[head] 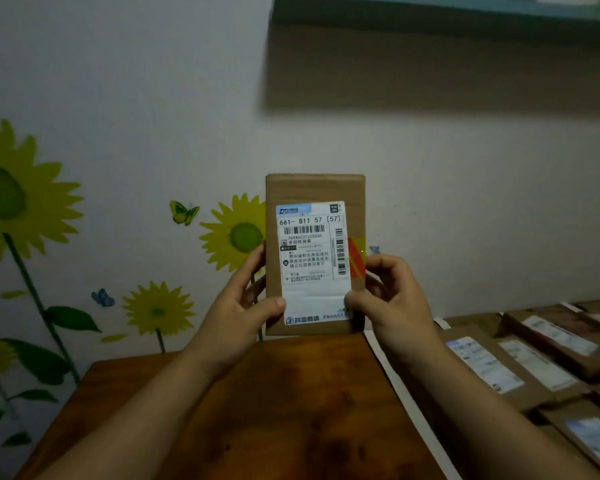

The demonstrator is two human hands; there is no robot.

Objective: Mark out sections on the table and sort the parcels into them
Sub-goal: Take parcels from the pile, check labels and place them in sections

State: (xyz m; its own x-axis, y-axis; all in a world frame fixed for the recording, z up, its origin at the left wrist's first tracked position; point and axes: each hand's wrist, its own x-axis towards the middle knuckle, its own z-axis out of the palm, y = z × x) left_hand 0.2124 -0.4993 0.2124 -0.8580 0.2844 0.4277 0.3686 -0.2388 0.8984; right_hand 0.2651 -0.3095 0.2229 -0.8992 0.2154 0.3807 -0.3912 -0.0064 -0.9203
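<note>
A small brown cardboard parcel (314,192) with a white shipping label and a strip of red tape is held upright in the air above the wooden table (274,410), label facing me. My left hand (243,299) grips its lower left edge, thumb on the label. On the lower right edge, my right hand (392,299) grips it the same way. A white strip of tape (406,396) runs front to back across the table, marking off a section on the right where several labelled brown parcels (520,368) lie flat.
A wall with sunflower and butterfly stickers (25,202) stands just behind the table. A teal shelf (430,12) hangs high on the right. The table's left edge (59,427) drops off beside the wall.
</note>
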